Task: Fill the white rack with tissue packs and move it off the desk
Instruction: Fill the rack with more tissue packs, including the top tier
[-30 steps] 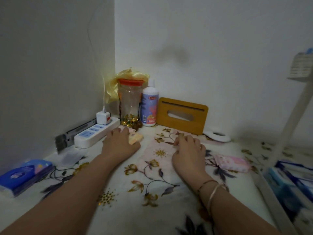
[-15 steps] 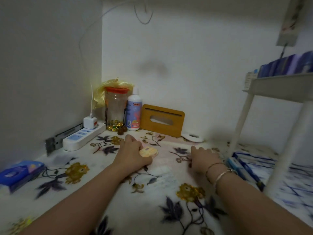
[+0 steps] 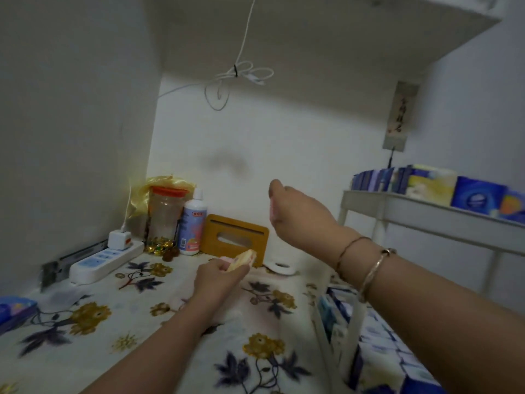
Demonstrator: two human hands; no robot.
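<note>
The white rack (image 3: 420,207) stands at the right of the flowered desk (image 3: 119,317). Several blue and yellow tissue packs (image 3: 431,184) line its upper shelf, and more packs (image 3: 377,345) fill the lower one. My left hand (image 3: 216,278) is low over the desk and pinches a small yellow-and-pink tissue pack (image 3: 243,258). Raised in the air left of the rack's upper shelf, my right hand (image 3: 298,213) has its fingers curled around a pink tissue pack (image 3: 272,211), of which only an edge shows.
Along the back wall stand a power strip (image 3: 105,260), a jar (image 3: 164,214) with an orange lid, a white bottle (image 3: 194,226), a wooden tissue-box cover (image 3: 237,240) and a white ring (image 3: 281,268). A blue pack (image 3: 14,309) lies at the left edge. A cable (image 3: 238,72) hangs overhead.
Both hands have lifted off the desk. The right hand rose with the pink pack toward the rack; the left raised the yellow-and-pink pack a little. The view has tilted up.
</note>
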